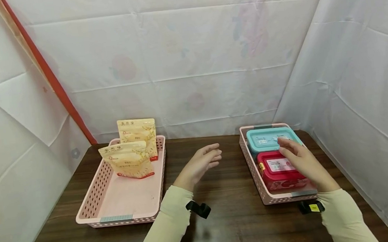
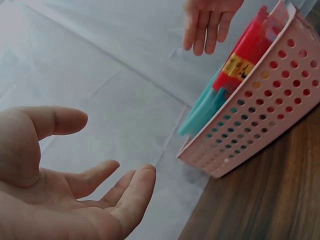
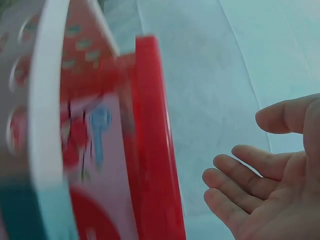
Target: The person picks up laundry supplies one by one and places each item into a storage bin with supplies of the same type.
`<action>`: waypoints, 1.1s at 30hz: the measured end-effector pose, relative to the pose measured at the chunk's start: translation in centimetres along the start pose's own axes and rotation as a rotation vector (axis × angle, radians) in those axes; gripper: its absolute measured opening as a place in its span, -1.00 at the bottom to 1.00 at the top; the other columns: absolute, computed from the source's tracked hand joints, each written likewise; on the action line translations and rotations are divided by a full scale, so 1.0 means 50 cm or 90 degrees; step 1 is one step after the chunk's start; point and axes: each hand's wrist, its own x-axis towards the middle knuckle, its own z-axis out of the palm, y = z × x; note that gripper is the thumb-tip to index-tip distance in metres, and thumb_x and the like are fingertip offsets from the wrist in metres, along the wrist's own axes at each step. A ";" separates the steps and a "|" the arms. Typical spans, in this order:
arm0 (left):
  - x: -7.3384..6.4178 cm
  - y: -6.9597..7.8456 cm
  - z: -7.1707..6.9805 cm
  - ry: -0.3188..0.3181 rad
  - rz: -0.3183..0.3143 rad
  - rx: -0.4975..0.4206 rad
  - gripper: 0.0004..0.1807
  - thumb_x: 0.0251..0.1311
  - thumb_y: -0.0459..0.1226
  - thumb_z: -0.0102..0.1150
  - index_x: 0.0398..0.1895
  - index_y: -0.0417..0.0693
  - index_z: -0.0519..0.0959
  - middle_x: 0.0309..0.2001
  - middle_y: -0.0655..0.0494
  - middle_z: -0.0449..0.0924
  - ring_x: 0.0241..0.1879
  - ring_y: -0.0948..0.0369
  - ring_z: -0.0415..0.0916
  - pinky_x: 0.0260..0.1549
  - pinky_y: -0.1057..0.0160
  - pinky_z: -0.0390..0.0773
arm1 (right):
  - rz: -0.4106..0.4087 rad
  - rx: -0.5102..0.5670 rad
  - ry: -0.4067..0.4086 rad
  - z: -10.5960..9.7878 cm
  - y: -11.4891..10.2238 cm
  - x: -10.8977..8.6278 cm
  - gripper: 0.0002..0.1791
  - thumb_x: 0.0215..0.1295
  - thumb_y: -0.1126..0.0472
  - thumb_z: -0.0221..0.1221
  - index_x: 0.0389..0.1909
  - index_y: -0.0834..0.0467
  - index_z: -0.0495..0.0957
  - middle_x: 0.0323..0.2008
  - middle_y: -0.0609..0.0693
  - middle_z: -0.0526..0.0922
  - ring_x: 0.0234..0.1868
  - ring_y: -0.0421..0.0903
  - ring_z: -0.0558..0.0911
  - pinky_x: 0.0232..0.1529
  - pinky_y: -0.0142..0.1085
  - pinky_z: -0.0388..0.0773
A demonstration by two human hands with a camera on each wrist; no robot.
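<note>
My left hand (image 1: 202, 164) hovers over the table between two pink baskets, its fingers loosely bent and nothing in its grasp. Above the right pink basket (image 1: 250, 166), my right hand (image 1: 301, 162) hangs with relaxed fingers, holding nothing. Beneath it in that basket lie a red lidded box (image 1: 277, 177) and, behind it, a light blue lidded box (image 1: 262, 140). In the right wrist view the red box (image 3: 155, 140) is beside the hand, apart from the fingertips (image 3: 215, 177). The left wrist view shows the palm empty.
The left pink basket (image 1: 128, 202) holds two yellow pouches standing upright, a front pouch (image 1: 130, 162) and a back pouch (image 1: 138, 131). Both baskets rest on a dark wooden table (image 1: 230, 228). White patterned sheets (image 1: 189, 60) hang behind and at the sides.
</note>
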 end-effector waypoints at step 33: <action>-0.057 0.031 -0.122 0.131 0.039 -0.007 -0.42 0.49 -0.24 -0.02 0.49 -0.27 0.20 0.46 -0.20 0.16 0.36 -0.10 0.26 0.35 0.00 0.30 | -0.107 0.097 -0.048 0.148 -0.088 0.083 -0.39 0.58 -0.02 0.00 0.51 0.17 0.22 0.43 0.16 0.28 0.39 0.13 0.32 0.35 0.14 0.27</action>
